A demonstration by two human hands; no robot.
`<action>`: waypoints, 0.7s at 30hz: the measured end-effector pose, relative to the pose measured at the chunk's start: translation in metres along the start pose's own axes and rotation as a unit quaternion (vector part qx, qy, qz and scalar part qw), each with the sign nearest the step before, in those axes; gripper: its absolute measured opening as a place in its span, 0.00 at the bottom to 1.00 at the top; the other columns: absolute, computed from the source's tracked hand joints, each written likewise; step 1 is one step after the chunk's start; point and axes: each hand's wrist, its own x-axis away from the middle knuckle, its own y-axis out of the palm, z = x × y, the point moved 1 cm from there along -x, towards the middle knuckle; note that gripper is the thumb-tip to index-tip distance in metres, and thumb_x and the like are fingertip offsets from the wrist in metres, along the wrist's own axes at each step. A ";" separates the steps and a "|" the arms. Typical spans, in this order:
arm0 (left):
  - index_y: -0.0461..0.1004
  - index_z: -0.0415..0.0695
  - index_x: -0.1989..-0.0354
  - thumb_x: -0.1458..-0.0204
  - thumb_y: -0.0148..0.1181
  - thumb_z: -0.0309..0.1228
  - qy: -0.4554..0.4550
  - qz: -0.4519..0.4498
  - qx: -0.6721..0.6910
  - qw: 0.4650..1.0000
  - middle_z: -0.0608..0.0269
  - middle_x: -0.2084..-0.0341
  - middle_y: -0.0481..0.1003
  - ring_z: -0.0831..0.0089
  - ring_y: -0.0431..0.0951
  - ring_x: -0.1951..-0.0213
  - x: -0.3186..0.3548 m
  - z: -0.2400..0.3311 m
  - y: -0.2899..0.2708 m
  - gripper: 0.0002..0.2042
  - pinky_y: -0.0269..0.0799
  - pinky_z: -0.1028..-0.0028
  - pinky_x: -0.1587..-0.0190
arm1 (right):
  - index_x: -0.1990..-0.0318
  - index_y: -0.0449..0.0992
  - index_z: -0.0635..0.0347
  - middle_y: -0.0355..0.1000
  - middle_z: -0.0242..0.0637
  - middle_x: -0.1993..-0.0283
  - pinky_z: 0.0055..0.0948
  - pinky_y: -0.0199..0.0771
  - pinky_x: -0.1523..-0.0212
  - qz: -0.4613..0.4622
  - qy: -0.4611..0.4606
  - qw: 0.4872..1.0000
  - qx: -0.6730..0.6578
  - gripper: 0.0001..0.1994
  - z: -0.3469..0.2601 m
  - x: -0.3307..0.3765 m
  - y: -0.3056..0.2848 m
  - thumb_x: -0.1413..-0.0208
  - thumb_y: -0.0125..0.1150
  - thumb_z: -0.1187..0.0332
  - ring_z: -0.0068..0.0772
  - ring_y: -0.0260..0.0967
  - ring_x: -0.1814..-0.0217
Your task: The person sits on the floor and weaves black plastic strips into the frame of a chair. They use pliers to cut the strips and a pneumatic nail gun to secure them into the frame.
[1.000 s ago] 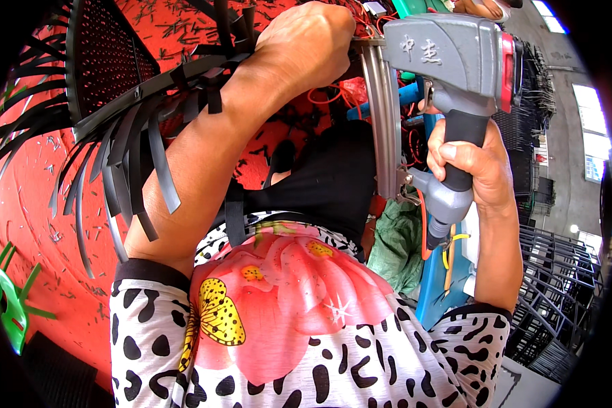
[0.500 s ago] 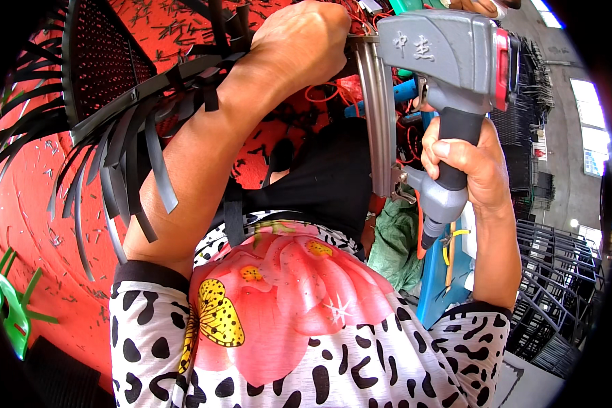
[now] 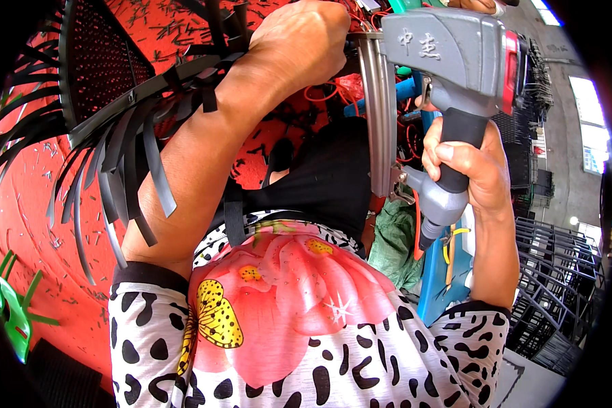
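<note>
My right hand [image 3: 474, 160] is wrapped round the black grip of a grey pneumatic staple gun [image 3: 449, 58], its fingers near the trigger. A long metal staple magazine [image 3: 381, 115] runs along the gun's left side. At the upper middle my left hand [image 3: 302, 41] is closed with its back toward me; its fingers curl out of sight, and what they hold is hidden. Beside my left wrist and forearm is a black frame [image 3: 126, 102] with a perforated-looking woven panel. Many loose black flat strips [image 3: 126, 156] hang from its edge, some lying against the forearm.
Black offcuts litter the red floor [image 3: 41, 231]. A green plastic item [image 3: 13, 313] lies at the left. On the right, yellow-handled pliers [image 3: 450, 251] rest on a blue surface [image 3: 449, 285], near a green sack [image 3: 396, 245]. Black metal frames [image 3: 557, 272] are stacked farther right. Another person's hand [image 3: 476, 5] shows at top.
The staple gun has shifted slightly right in my right hand. My left hand and the black frame have hardly moved.
</note>
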 end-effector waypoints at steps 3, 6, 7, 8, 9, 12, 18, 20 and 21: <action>0.69 0.43 0.84 0.57 0.50 0.28 -0.006 -0.025 0.056 0.998 0.64 0.81 0.62 0.70 0.65 0.77 -0.001 -0.001 0.000 0.07 0.65 0.68 0.78 | 0.64 0.74 0.69 0.69 0.35 0.78 0.25 0.67 0.73 -0.002 0.004 1.000 0.000 0.11 0.000 -0.001 0.001 0.54 0.60 0.70 0.23 0.67 0.78; 0.69 0.43 0.83 0.57 0.50 0.28 -0.093 -0.064 0.321 0.940 0.63 0.82 0.64 0.69 0.68 0.77 -0.007 0.001 0.008 0.06 0.67 0.67 0.77 | 0.62 0.73 0.69 0.69 0.35 0.78 0.25 0.67 0.73 -0.006 0.010 1.000 0.007 0.12 -0.003 -0.002 0.000 0.54 0.60 0.71 0.23 0.67 0.79; 0.69 0.43 0.83 0.57 0.51 0.28 -0.161 -0.053 0.444 0.880 0.62 0.83 0.65 0.68 0.69 0.78 -0.009 0.000 0.009 0.06 0.68 0.67 0.76 | 0.61 0.73 0.69 0.69 0.35 0.78 0.25 0.67 0.73 -0.006 0.011 1.000 0.011 0.13 -0.004 -0.002 -0.001 0.53 0.60 0.71 0.23 0.67 0.79; 0.69 0.43 0.83 0.58 0.51 0.27 -0.225 -0.041 0.557 0.799 0.61 0.83 0.65 0.66 0.70 0.78 -0.010 0.000 0.009 0.06 0.68 0.67 0.76 | 0.60 0.73 0.70 0.69 0.35 0.78 0.25 0.68 0.73 -0.009 0.021 1.000 0.013 0.14 -0.005 -0.001 -0.002 0.53 0.60 0.71 0.23 0.67 0.79; 0.70 0.42 0.83 0.59 0.52 0.27 -0.170 -0.036 0.459 0.871 0.59 0.84 0.66 0.64 0.71 0.78 -0.010 0.001 0.007 0.05 0.69 0.66 0.75 | 0.59 0.73 0.70 0.69 0.35 0.78 0.25 0.68 0.73 -0.010 0.032 0.999 0.012 0.15 -0.002 -0.001 -0.004 0.53 0.60 0.71 0.23 0.67 0.79; 0.71 0.40 0.83 0.62 0.55 0.24 -0.123 0.014 0.362 0.924 0.52 0.85 0.69 0.56 0.74 0.78 -0.009 0.005 0.002 0.03 0.71 0.63 0.73 | 0.56 0.73 0.71 0.69 0.35 0.78 0.25 0.68 0.74 0.000 0.045 0.999 0.025 0.17 0.000 0.000 -0.009 0.53 0.60 0.71 0.24 0.68 0.79; 0.73 0.37 0.82 0.63 0.54 0.20 -0.273 -0.018 0.594 0.756 0.45 0.83 0.74 0.50 0.78 0.74 -0.014 0.000 0.009 0.02 0.74 0.59 0.68 | 0.61 0.73 0.69 0.69 0.35 0.79 0.26 0.68 0.73 -0.006 0.054 0.998 0.022 0.13 -0.001 -0.006 -0.008 0.53 0.61 0.69 0.24 0.67 0.80; 0.74 0.36 0.77 0.62 0.55 0.20 -0.271 -0.044 0.595 0.756 0.45 0.81 0.74 0.51 0.79 0.72 -0.015 -0.001 0.010 0.03 0.74 0.59 0.67 | 0.58 0.71 0.70 0.67 0.35 0.78 0.26 0.67 0.73 -0.008 0.056 0.998 0.025 0.16 -0.001 -0.005 -0.007 0.53 0.60 0.69 0.25 0.66 0.80; 0.75 0.35 0.72 0.60 0.56 0.21 -0.262 -0.089 0.587 0.760 0.46 0.79 0.76 0.54 0.80 0.71 -0.018 -0.004 0.009 0.06 0.74 0.61 0.66 | 0.53 0.69 0.72 0.66 0.35 0.78 0.26 0.67 0.73 -0.006 0.053 0.998 0.028 0.20 -0.001 -0.005 -0.006 0.53 0.59 0.69 0.25 0.64 0.80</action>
